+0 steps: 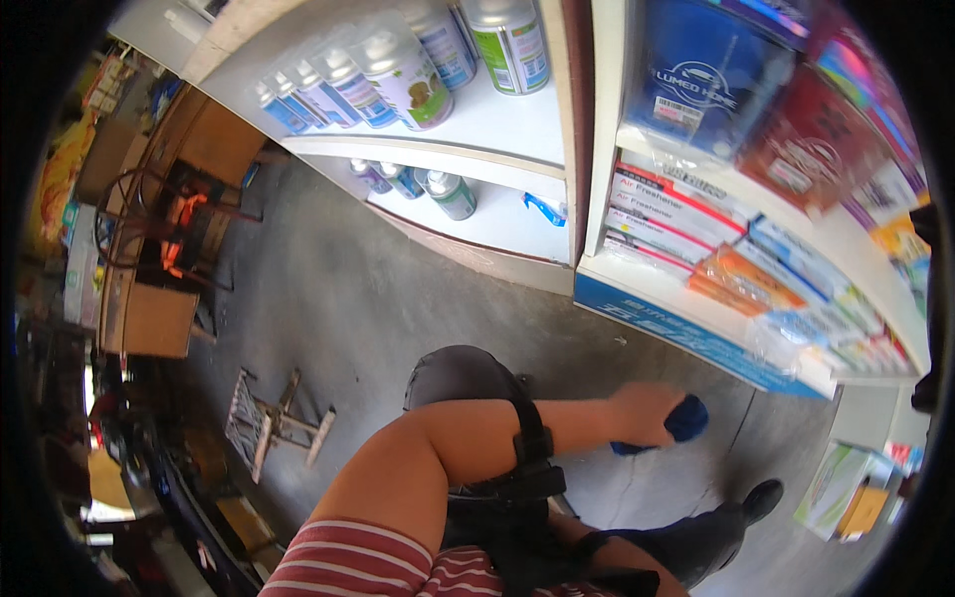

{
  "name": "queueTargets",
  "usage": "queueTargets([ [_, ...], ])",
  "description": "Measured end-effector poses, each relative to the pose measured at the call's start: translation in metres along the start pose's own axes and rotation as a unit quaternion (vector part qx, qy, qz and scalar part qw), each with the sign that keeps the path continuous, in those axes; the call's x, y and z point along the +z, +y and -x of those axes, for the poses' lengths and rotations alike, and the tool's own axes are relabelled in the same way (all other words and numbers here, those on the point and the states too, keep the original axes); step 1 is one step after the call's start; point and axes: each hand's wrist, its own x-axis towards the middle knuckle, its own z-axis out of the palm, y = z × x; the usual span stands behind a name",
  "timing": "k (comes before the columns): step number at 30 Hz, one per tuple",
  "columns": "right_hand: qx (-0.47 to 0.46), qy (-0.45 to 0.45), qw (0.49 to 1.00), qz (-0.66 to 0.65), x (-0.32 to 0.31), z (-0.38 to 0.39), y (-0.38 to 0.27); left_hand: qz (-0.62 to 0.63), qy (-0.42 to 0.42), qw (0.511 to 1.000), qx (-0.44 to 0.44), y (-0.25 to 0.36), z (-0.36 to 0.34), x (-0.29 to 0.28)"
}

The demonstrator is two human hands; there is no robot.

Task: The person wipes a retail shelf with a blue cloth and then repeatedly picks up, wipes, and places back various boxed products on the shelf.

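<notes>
My left arm, in a red-and-white striped sleeve, reaches across to the right over the floor. My left hand is blurred by motion and closed round a dark blue cloth. Folds of the cloth stick out on the far right of the fist and below it. A black strap with a small box sits on that forearm. Part of my right forearm shows low down, with a black strap round it. The fingers of my right hand are hidden behind dark straps and gear.
White shelves with spray cans stand ahead. To the right, another shelf unit holds boxed air fresheners and packets. A small wooden folding stool and a wooden desk are on the left. An open carton lies at right.
</notes>
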Motion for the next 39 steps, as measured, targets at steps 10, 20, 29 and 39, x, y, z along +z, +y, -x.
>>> queueTargets([
  [10,-0.409,0.184,0.867,-0.218,0.007,0.17,-0.084,-0.036,0.076,0.996,0.011,-0.002,0.105,-0.064],
  [20,-0.534,0.214,0.796,-0.189,0.002,0.237,-0.148,0.175,0.042,0.979,0.092,0.011,0.152,-0.071],
  [29,-0.493,0.282,0.773,-0.283,-0.024,0.232,-0.172,-0.644,0.052,0.729,-0.228,-0.175,0.095,-0.199],
  [39,-0.353,0.239,0.867,-0.259,-0.008,0.236,-0.161,-0.708,-0.032,0.61,-0.355,-0.255,0.072,-0.235],
])
